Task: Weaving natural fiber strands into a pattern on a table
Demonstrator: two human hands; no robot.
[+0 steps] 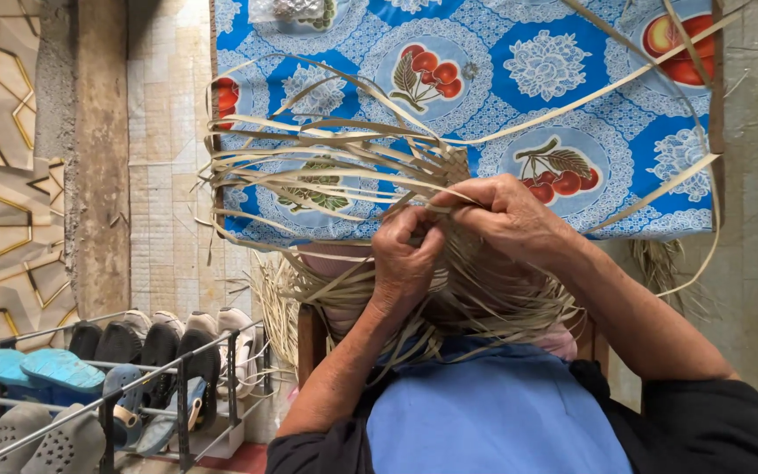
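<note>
Both hands pinch pale straw strips at the near edge of the blue fruit-print tablecloth. Left hand is curled tight on a few strands; right hand is closed over the bundle top. Loose strips fan left across the cloth, long axis roughly sideways. The woven part under the hands is mostly hidden. A shoe rack stands left of and below the cloth.
</note>
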